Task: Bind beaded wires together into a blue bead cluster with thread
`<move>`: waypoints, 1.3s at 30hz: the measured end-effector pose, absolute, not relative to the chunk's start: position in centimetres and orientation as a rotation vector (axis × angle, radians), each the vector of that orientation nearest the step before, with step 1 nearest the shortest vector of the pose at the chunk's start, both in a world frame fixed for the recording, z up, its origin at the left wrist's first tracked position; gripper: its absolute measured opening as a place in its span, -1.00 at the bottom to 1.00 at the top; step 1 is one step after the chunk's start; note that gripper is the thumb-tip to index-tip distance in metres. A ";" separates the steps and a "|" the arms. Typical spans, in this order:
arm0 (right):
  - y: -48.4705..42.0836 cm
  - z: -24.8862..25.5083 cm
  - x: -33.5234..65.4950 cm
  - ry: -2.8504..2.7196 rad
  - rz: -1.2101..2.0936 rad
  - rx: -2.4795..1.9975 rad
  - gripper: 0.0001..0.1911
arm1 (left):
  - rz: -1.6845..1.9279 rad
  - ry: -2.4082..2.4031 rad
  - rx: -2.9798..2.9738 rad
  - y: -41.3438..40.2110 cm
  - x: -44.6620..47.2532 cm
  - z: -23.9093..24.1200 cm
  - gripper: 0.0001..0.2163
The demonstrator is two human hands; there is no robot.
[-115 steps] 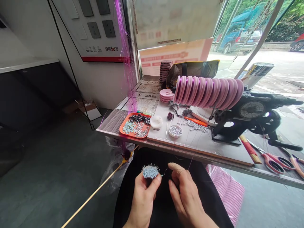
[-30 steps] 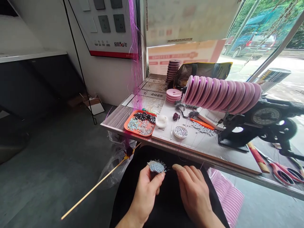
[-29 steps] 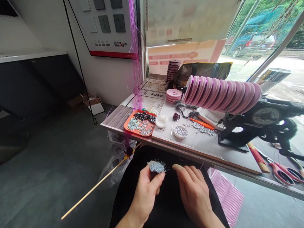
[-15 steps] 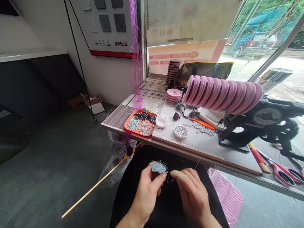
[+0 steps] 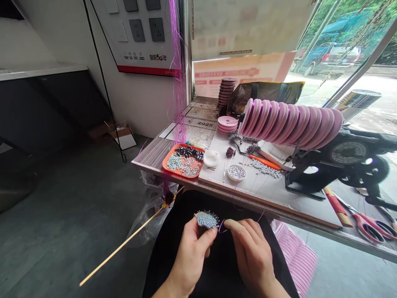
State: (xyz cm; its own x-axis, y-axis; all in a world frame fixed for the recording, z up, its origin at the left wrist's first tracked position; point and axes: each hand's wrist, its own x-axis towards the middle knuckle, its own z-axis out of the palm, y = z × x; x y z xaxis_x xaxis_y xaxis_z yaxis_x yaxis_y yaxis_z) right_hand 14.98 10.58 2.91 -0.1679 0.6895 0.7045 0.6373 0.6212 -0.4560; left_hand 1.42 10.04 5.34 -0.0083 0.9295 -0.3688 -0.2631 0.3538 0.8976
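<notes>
My left hand [image 5: 191, 257] is closed round a small bundle topped with pale blue beads [image 5: 206, 219], held over my dark lap. My right hand [image 5: 252, 255] sits just to its right, fingers pinched on a thin purple thread [image 5: 221, 225] beside the beads. Its forefinger wears a tan cover [image 5: 233, 224]. The thread runs up toward the table [image 5: 149, 155].
An orange tray of beads [image 5: 182, 162], a small white bowl of beads [image 5: 236, 172], a row of pink spools [image 5: 290, 122] on a black winder [image 5: 341, 161], scissors [image 5: 370, 225] and stacked discs [image 5: 226, 92] are on the table. A long thin stick [image 5: 124, 246] leans at the left.
The view has shifted a little. My right hand has drawn close to the beaded bundle and now pinches purple thread beside it; my left hand keeps hold of the bundle.
</notes>
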 end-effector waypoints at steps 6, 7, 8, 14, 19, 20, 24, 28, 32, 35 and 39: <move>10.3 3.1 14.8 -1.870 0.080 -0.955 -0.78 | 1.058 1.224 0.730 10.3 1.5 5.2 -0.78; 10.3 3.2 14.7 -1.872 0.079 -0.945 -0.78 | 1.054 1.221 0.734 10.3 1.5 5.1 -0.79; 10.3 3.2 14.7 -1.872 0.079 -0.938 -0.78 | 1.052 1.218 0.738 10.3 1.5 5.1 -0.79; 10.4 3.0 14.6 -1.873 0.068 -0.942 -0.79 | 1.055 1.197 0.754 10.2 1.4 5.1 -0.79; 10.4 2.7 14.6 -1.880 0.067 -0.973 -0.80 | 1.066 1.198 0.751 10.1 1.4 5.1 -0.79; 10.4 2.7 14.6 -1.878 0.062 -0.984 -0.80 | 1.071 1.200 0.751 10.1 1.4 5.2 -0.79; 10.6 2.7 14.9 -1.880 -0.004 -1.077 -0.80 | 1.073 1.210 0.731 10.1 1.4 5.3 -0.80; 10.8 2.8 15.1 -1.919 -0.146 -1.187 -0.78 | 1.078 1.272 0.795 10.2 1.3 5.1 -0.83; 10.8 2.7 15.0 -1.963 -0.211 -1.240 -0.76 | 1.117 1.334 0.936 10.3 1.1 4.9 -0.89; 10.8 2.6 14.9 -1.975 -0.222 -1.271 -0.75 | 1.153 1.345 1.014 10.5 1.1 4.9 -0.92; 10.7 2.6 14.9 -1.992 -0.162 -1.264 -0.76 | 1.223 1.343 0.973 10.6 1.1 4.8 -0.88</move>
State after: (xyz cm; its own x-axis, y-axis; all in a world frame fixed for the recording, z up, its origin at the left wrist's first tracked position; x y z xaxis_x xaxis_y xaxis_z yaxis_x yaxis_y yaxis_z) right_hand 14.85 10.74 2.58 -0.2233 0.7232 0.6535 0.8195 0.5023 -0.2759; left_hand 1.11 10.64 4.76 -0.1428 0.9763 -0.1628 -0.0714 0.1539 0.9855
